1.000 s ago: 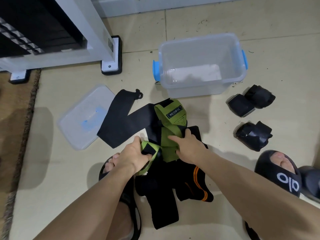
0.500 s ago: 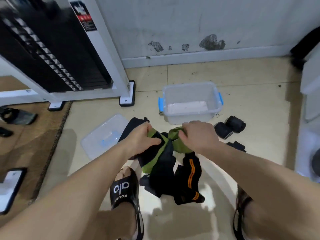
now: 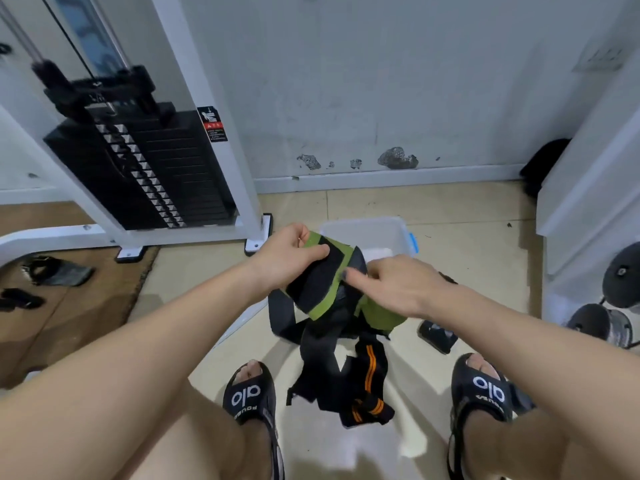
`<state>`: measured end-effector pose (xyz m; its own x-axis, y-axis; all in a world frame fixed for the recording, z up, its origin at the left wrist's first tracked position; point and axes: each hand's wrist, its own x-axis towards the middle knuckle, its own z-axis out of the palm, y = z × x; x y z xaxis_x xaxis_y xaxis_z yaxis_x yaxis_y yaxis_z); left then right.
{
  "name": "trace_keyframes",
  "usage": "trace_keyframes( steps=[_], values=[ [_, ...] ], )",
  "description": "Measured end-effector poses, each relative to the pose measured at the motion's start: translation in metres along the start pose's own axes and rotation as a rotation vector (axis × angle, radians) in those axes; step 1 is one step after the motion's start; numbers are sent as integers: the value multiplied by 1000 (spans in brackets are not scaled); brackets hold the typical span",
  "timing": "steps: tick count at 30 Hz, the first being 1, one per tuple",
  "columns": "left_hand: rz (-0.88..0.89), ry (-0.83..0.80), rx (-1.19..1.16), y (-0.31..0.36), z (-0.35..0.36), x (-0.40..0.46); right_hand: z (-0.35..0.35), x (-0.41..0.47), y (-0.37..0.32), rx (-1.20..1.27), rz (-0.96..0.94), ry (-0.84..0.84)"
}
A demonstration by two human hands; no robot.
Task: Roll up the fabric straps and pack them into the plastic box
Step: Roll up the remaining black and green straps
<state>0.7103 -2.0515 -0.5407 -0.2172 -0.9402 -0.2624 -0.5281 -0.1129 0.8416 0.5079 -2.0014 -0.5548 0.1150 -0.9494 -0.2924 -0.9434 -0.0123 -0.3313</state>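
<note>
At centre frame, a green-and-black strap (image 3: 320, 278) is pinched at its upper end by the left hand (image 3: 287, 259); the right hand (image 3: 391, 284) is laid on it with fingers extended. Black straps (image 3: 332, 368) hang below. The plastic box (image 3: 388, 233) is seen just behind, on the floor.

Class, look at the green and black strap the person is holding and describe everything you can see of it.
The green and black strap is a wide fabric band, olive green with a broad black stripe along its middle. It is held up above the floor, unrolled and slack, tilted and draping down into a tangle of black straps. The left hand pinches its upper end; the right hand touches it with extended fingers lower down. The plastic box stands behind it.
</note>
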Motion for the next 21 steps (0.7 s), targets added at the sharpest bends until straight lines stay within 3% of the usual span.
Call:
trace_keyframes(
  steps=[4, 10, 15, 17, 21],
  values=[
    [5, -32, -77, -2, 7, 0, 17, 5, 4, 89, -75, 11],
    [-68, 126, -158, -6, -11, 15, 10, 18, 4, 305, -92, -59],
    [-13, 429, -396, 7, -41, 24, 4, 19, 11, -35, -75, -299],
    [-19, 436, -458, 10, -48, 24, 7, 21, 9, -100, -79, -281],
    [-28, 317, -348, 8, -35, 21, -6, 30, 3, -35, -67, -165]
  ],
)
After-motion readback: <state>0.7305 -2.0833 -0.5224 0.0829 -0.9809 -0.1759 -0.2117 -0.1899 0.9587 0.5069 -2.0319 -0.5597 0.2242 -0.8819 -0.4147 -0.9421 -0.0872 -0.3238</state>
